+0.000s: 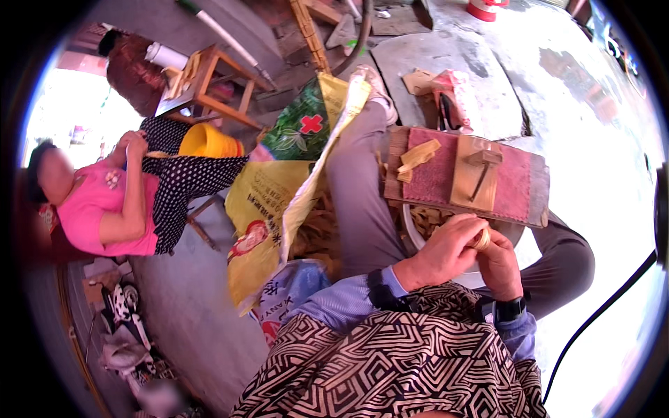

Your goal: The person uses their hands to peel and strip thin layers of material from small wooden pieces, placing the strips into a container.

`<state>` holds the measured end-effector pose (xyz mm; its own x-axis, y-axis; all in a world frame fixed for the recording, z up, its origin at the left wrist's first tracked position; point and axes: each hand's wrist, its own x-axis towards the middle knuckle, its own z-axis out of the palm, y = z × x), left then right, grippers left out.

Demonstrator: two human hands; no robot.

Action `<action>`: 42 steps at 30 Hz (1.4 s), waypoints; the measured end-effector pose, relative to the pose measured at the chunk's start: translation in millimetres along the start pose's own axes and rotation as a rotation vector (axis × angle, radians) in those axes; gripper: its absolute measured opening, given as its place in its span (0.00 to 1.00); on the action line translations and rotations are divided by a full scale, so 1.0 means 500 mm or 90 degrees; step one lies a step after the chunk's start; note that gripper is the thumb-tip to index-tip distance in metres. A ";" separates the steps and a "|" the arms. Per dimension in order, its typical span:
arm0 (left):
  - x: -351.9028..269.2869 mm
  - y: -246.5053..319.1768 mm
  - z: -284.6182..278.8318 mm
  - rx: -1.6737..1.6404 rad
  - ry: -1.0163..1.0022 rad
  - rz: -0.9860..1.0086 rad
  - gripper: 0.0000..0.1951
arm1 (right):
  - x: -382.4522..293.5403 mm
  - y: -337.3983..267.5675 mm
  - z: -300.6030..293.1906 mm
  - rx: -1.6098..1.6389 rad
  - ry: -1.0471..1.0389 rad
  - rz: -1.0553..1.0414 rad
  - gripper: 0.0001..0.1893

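Observation:
My left hand [443, 252] and my right hand [499, 264] meet over my lap, their fingers closed around a small pale-yellow rolled bundle of leaf-like strips [482, 239]. What the bundle is made of exactly, I cannot tell. Under and behind the hands is a metal basin [415, 230] with tan dried pieces in it. Beyond them a wooden board [538, 190] with a reddish cloth [512, 183] lies across the basin and my leg. On the cloth rest a small wooden block with a handled tool [483, 162] and folded tan strips [419, 157].
Left of my leg, an open yellow woven sack [261, 198] holds brown dried pieces [313, 230]. A seated person in pink [115, 209] works near a yellow bucket [206, 141] and a wooden stool [230, 78]. A pink packet [454, 99] lies beyond the board. A black cable [590, 318] runs at right.

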<state>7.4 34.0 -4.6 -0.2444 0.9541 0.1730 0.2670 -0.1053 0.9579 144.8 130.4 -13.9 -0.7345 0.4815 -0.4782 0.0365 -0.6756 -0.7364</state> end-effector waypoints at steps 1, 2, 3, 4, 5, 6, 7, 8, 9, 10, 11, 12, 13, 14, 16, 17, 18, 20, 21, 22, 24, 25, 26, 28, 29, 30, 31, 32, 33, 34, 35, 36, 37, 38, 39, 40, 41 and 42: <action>0.013 0.025 -0.013 -0.002 -0.063 -0.033 0.23 | -0.003 0.005 -0.007 -0.111 0.031 -0.064 0.09; 0.018 0.033 -0.019 -0.002 -0.026 -0.039 0.21 | 0.002 0.015 0.000 -0.187 0.084 -0.127 0.07; 0.022 0.035 -0.011 -0.015 0.009 -0.043 0.19 | 0.002 -0.011 0.035 -0.362 0.108 -0.224 0.06; 0.027 0.034 -0.002 0.050 0.056 -0.088 0.14 | 0.009 -0.001 0.038 -0.447 0.143 -0.302 0.06; 0.030 0.018 0.018 0.111 0.123 -0.099 0.09 | 0.016 0.008 0.033 -0.541 0.182 -0.378 0.07; 0.039 0.013 0.024 0.111 0.130 -0.114 0.08 | 0.017 0.001 0.036 -0.545 0.192 -0.387 0.07; 0.042 0.009 0.021 0.120 0.136 -0.131 0.08 | 0.017 -0.002 0.041 -0.541 0.198 -0.399 0.07; 0.040 0.003 0.012 -0.020 0.109 -0.205 0.08 | 0.009 -0.006 0.043 -0.526 0.219 -0.418 0.07; 0.034 -0.002 0.008 -0.153 0.090 -0.283 0.09 | -0.001 -0.026 0.050 -0.575 0.234 -0.439 0.06; 0.028 -0.029 0.024 -0.291 0.124 -0.275 0.12 | 0.001 -0.030 0.052 -0.572 0.251 -0.454 0.05; 0.002 -0.044 0.035 -0.400 0.058 -0.369 0.12 | 0.002 -0.034 0.049 -0.570 0.265 -0.469 0.04; -0.005 -0.004 0.007 -0.505 -0.019 -0.464 0.12 | 0.005 -0.034 0.036 -0.536 0.277 -0.447 0.04; -0.014 0.025 -0.014 -0.609 -0.103 -0.560 0.12 | 0.002 -0.035 0.021 -0.502 0.293 -0.425 0.05; -0.029 0.026 -0.023 -0.635 -0.108 -0.576 0.13 | 0.006 -0.035 0.008 -0.468 0.296 -0.405 0.05; -0.065 -0.008 -0.048 -0.323 -0.094 -0.400 0.13 | 0.016 -0.054 -0.021 -0.257 0.269 -0.319 0.08; -0.080 -0.019 -0.053 -0.167 -0.083 -0.311 0.13 | 0.015 -0.063 -0.036 -0.150 0.250 -0.274 0.10; -0.064 0.006 -0.061 -0.044 -0.070 -0.293 0.11 | 0.008 -0.070 -0.048 -0.269 0.227 -0.312 0.14; -0.045 0.015 -0.057 0.126 -0.029 -0.134 0.09 | -0.004 -0.083 -0.028 -0.371 0.084 -0.238 0.15; -0.033 0.018 -0.054 0.206 -0.007 -0.047 0.09 | -0.011 -0.100 -0.012 -0.424 0.013 -0.204 0.16; -0.025 0.023 -0.054 0.262 -0.011 0.001 0.04 | -0.021 -0.122 0.012 -0.533 -0.047 -0.154 0.15; -0.017 0.025 -0.046 0.315 -0.007 0.039 0.06 | -0.014 -0.105 0.000 -0.766 -0.091 -0.242 0.08; -0.015 0.024 -0.043 0.342 -0.007 0.057 0.07 | -0.019 -0.106 -0.006 -0.877 -0.078 -0.262 0.07; -0.010 0.019 -0.054 0.375 0.028 0.022 0.10 | -0.021 -0.107 -0.027 -0.843 -0.059 -0.290 0.08; 0.000 -0.023 -0.104 0.422 0.142 -0.063 0.16 | -0.044 -0.125 -0.068 -0.765 0.032 -0.209 0.08; -0.014 -0.040 -0.120 0.437 0.157 0.000 0.17 | -0.054 -0.130 -0.075 -0.674 0.053 -0.177 0.08; -0.015 -0.034 -0.109 0.430 0.147 0.032 0.17 | -0.057 -0.138 -0.066 -0.661 0.047 -0.192 0.09; -0.014 -0.024 -0.092 0.422 0.137 0.064 0.17 | -0.056 -0.142 -0.053 -0.648 0.041 -0.208 0.11; -0.018 -0.011 -0.078 0.440 0.108 0.098 0.13 | -0.053 -0.132 -0.038 -0.630 0.020 -0.223 0.14; -0.014 -0.001 -0.066 0.456 0.076 0.141 0.10 | -0.051 -0.124 -0.021 -0.613 0.007 -0.244 0.16; -0.012 -0.006 -0.057 0.430 0.075 0.195 0.09 | -0.042 -0.126 -0.009 -0.660 -0.043 -0.233 0.17; -0.004 -0.002 -0.052 0.439 0.061 0.208 0.09 | -0.031 -0.131 -0.002 -0.707 -0.094 -0.222 0.18; 0.000 0.007 -0.050 0.449 0.049 0.215 0.09 | -0.023 -0.130 0.004 -0.720 -0.107 -0.164 0.15; 0.004 0.015 -0.051 0.459 0.037 0.221 0.09 | -0.018 -0.129 0.007 -0.732 -0.121 -0.106 0.13; 0.006 0.021 -0.055 0.458 0.037 0.197 0.08 | -0.019 -0.127 0.003 -0.767 -0.117 -0.154 0.12; 0.002 0.015 -0.060 0.452 0.016 0.189 0.08 | -0.023 -0.125 -0.006 -0.801 -0.110 -0.201 0.12; -0.006 0.003 -0.069 0.447 -0.005 0.181 0.08 | -0.026 -0.122 -0.013 -0.836 -0.104 -0.249 0.11; -0.013 -0.006 -0.075 0.441 -0.026 0.173 0.08 | -0.027 -0.111 -0.019 -0.854 -0.109 -0.286 0.11; -0.019 -0.006 -0.079 0.421 -0.032 0.163 0.07 | -0.025 -0.098 -0.025 -0.872 -0.112 -0.326 0.10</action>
<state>-28.0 14.1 0.0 -0.0594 0.9355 0.3484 0.8241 -0.1510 0.5460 160.7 164.7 22.2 -0.9323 0.3592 -0.0420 0.2774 0.6357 -0.7204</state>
